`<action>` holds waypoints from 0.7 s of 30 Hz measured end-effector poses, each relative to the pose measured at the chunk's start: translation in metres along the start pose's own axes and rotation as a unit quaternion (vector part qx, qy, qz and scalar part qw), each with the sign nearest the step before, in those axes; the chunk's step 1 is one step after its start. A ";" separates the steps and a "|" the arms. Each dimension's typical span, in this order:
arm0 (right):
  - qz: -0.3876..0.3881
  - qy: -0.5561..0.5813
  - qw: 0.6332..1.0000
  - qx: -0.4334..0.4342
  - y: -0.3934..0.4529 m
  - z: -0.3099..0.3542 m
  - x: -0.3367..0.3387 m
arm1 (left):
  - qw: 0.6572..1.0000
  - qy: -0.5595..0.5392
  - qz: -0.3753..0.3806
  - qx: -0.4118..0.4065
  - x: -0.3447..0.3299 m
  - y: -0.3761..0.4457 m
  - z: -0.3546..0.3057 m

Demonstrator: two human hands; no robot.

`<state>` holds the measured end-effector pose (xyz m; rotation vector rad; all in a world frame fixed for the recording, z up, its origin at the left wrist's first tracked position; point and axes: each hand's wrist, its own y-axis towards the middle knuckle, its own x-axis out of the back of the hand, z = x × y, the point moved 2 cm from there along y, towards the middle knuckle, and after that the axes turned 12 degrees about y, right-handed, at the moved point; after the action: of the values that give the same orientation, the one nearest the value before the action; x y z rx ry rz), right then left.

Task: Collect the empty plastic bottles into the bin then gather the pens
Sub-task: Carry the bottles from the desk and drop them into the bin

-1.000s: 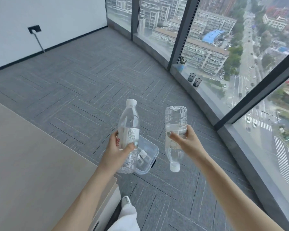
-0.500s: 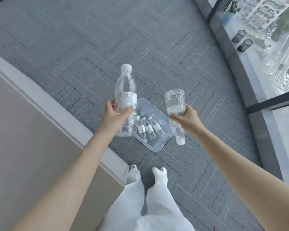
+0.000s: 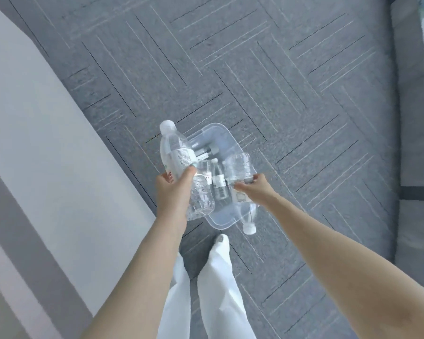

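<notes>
Looking straight down from head height, the view shows a person's two bare arms reaching out over a clear plastic bin [image 3: 224, 222] that sits on grey patterned carpet [image 3: 291, 94]. The left hand [image 3: 173, 189] has its fingers wrapped round the middle of a clear plastic bottle [image 3: 175, 155] with a white cap pointing away from the body. The right hand [image 3: 251, 189] grasps a second clear bottle [image 3: 239, 167] turned the other way, its white cap [image 3: 249, 228] pointing back toward the person's feet. Both bottles are held above the bin. Inside the bin lie several more clear bottles [image 3: 218, 182], some with white labels, though motion blur makes their number uncertain. A pale desk [image 3: 47, 155] edge runs along the left. White trouser legs [image 3: 220, 289] and one shoe tip appear below.
</notes>
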<state>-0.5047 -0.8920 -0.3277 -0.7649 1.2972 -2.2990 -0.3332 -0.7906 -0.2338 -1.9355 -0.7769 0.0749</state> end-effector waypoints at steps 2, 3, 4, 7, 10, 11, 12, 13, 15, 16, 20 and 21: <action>0.007 -0.023 1.000 0.012 0.023 -0.006 -0.003 | 1.000 -0.003 -0.013 -0.002 -0.004 0.018 0.006; 0.006 -0.033 0.999 0.018 0.033 -0.008 -0.006 | 1.000 0.001 -0.018 -0.005 -0.005 0.029 0.009; 0.012 -0.043 0.999 0.026 0.044 -0.012 -0.009 | 1.000 0.010 -0.023 -0.007 -0.005 0.039 0.012; 0.066 -0.082 0.994 0.030 0.062 -0.019 -0.019 | 0.997 0.062 -0.036 -0.023 -0.002 0.063 0.017; 0.095 -0.111 0.989 0.029 0.069 -0.025 -0.023 | 0.992 0.095 -0.064 -0.055 0.003 0.081 0.016; 0.093 -0.114 0.988 0.038 0.070 -0.027 -0.023 | 0.990 0.105 -0.072 -0.066 0.003 0.085 0.015; 0.088 -0.113 0.989 0.047 0.070 -0.028 -0.023 | 0.987 0.117 -0.077 -0.076 0.003 0.089 0.015; 0.082 -0.109 0.989 0.057 0.070 -0.029 -0.022 | 0.985 0.131 -0.079 -0.085 0.003 0.093 0.015; 0.072 -0.098 0.990 0.065 0.069 -0.034 -0.018 | 0.980 0.160 -0.070 -0.092 -0.001 0.098 0.016; 0.068 -0.092 0.991 0.066 0.068 -0.037 -0.015 | 0.979 0.174 -0.059 -0.091 -0.004 0.102 0.018; 0.052 -0.068 0.994 0.062 0.066 -0.048 0.003 | 0.971 0.223 -0.011 -0.083 -0.027 0.113 0.025; 0.045 -0.062 0.995 0.062 0.066 -0.050 0.008 | 0.968 0.238 -0.002 -0.083 -0.035 0.116 0.026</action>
<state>-0.5376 -0.8966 -0.4034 -0.7775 1.0998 -2.2008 -0.3144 -0.8222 -0.3518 -1.9960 -0.4742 -0.4572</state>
